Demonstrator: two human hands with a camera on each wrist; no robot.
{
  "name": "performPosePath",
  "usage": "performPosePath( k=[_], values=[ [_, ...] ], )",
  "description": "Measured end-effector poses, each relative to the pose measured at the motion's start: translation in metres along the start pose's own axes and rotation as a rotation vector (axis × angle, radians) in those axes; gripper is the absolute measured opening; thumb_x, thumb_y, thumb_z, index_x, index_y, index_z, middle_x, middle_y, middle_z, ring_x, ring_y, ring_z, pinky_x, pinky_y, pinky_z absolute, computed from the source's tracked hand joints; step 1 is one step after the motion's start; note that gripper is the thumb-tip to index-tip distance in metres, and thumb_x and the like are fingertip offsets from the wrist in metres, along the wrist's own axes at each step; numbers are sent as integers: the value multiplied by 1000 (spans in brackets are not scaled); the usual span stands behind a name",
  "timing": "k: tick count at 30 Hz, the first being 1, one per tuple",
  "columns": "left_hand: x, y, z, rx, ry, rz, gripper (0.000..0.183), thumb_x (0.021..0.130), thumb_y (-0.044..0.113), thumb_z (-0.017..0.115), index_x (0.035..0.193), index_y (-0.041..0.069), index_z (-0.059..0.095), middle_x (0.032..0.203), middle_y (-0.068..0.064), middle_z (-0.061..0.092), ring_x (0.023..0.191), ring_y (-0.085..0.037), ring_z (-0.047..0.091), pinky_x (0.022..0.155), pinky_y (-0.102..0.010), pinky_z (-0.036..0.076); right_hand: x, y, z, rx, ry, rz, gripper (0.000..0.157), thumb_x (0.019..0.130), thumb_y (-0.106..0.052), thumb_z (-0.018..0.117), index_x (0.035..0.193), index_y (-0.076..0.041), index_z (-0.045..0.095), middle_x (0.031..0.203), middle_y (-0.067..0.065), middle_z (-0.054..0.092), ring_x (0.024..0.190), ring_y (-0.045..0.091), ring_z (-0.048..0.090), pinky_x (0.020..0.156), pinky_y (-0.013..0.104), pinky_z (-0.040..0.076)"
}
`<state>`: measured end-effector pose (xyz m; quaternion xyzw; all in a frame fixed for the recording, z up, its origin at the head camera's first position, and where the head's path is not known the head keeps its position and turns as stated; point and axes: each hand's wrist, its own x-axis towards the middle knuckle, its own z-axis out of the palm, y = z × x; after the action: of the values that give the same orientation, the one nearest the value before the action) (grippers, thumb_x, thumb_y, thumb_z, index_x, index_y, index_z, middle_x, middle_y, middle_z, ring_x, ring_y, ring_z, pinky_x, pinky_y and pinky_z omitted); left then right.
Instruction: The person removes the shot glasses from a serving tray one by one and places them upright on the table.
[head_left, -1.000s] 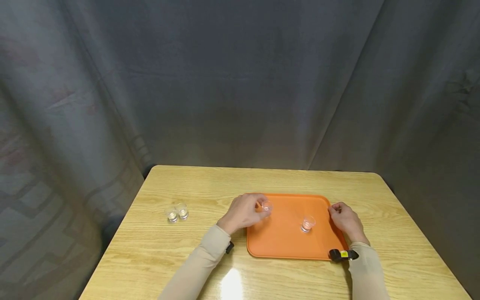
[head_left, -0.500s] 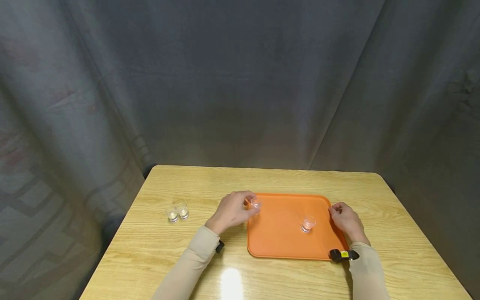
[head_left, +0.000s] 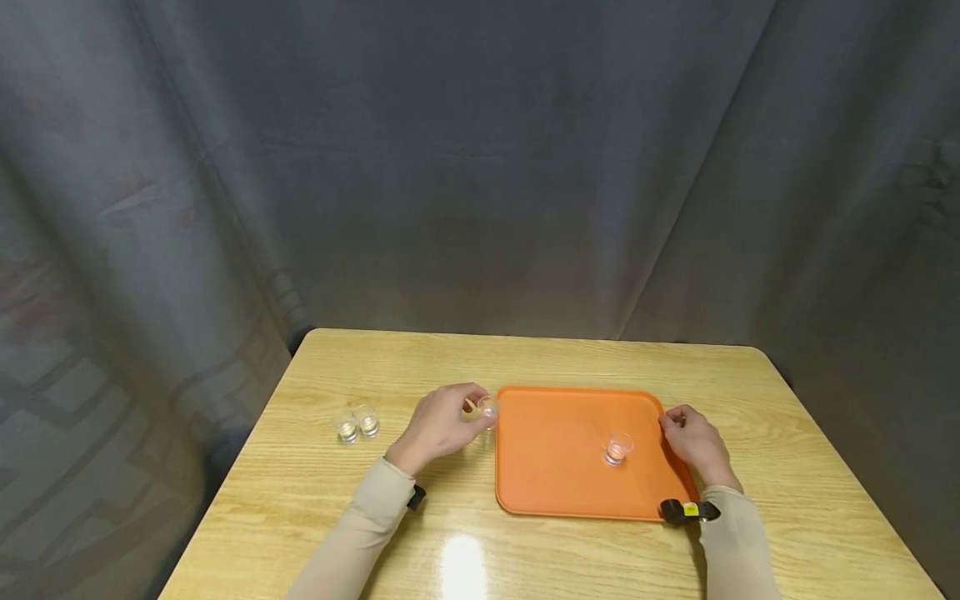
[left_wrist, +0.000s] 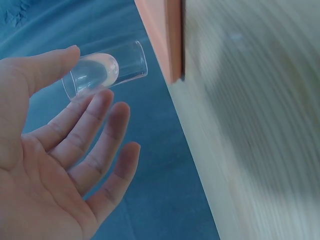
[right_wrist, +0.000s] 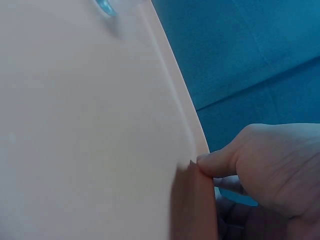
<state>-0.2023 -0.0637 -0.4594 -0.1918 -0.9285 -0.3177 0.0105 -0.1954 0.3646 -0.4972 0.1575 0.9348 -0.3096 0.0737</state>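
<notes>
My left hand (head_left: 442,421) pinches a glass (left_wrist: 106,70) between thumb and fingertips, the other fingers loosely bent. It's above the surface (head_left: 412,358), just beside the tray (head_left: 555,487), long axis near upright, mouth up, base down. My right hand (head_left: 693,443) pinches the tray's right rim, thumb on top. A second glass (head_left: 617,451) stands upright on the tray; two more glasses (head_left: 368,422) stand at far left.

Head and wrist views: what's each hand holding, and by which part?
Left hand: small clear round cup, pinched by its side wall, towards the top. Right hand: flat orange rectangular tray, gripped by its right rim.
</notes>
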Motion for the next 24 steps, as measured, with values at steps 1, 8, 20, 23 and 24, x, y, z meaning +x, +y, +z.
performPosePath(
  k=[1, 8, 20, 23, 24],
  values=[
    [-1, -1, -1, 3, 2, -2, 37, 96, 41, 77, 125, 18, 77, 109, 2, 79, 96, -15, 72, 80, -38, 56, 0, 0, 0, 0, 0, 0, 41, 111, -31, 46, 130, 4, 54, 116, 27, 60, 101, 40, 56, 86, 49, 47],
    [-10, -12, -7, 11, 4, -25, 39, 97, 40, 78, 127, 16, 76, 114, -1, 79, 100, -17, 73, 85, -42, 57, -1, -2, -2, 10, -3, 16, 42, 112, -32, 46, 131, 4, 53, 117, 28, 59, 102, 40, 55, 86, 47, 47],
    [-35, -39, -14, 49, 22, -66, 35, 94, 37, 82, 124, 20, 77, 110, 3, 79, 95, -13, 72, 77, -37, 57, -1, -2, 2, 16, -6, 16, 42, 112, -33, 46, 131, 4, 53, 115, 26, 60, 101, 38, 55, 85, 45, 47],
    [-40, -43, -17, 51, 40, -72, 32, 93, 37, 83, 121, 22, 77, 112, 4, 79, 96, -13, 73, 77, -37, 58, -2, -2, 2, 18, -4, 19, 42, 112, -33, 45, 131, 4, 53, 114, 25, 60, 100, 38, 55, 83, 44, 46],
    [-42, -44, -19, 52, 45, -75, 31, 93, 36, 83, 120, 23, 77, 111, 4, 79, 96, -13, 73, 78, -37, 58, -2, -2, 2, 17, -3, 20, 42, 112, -33, 45, 130, 4, 53, 114, 25, 60, 100, 38, 55, 83, 43, 46]
  ],
)
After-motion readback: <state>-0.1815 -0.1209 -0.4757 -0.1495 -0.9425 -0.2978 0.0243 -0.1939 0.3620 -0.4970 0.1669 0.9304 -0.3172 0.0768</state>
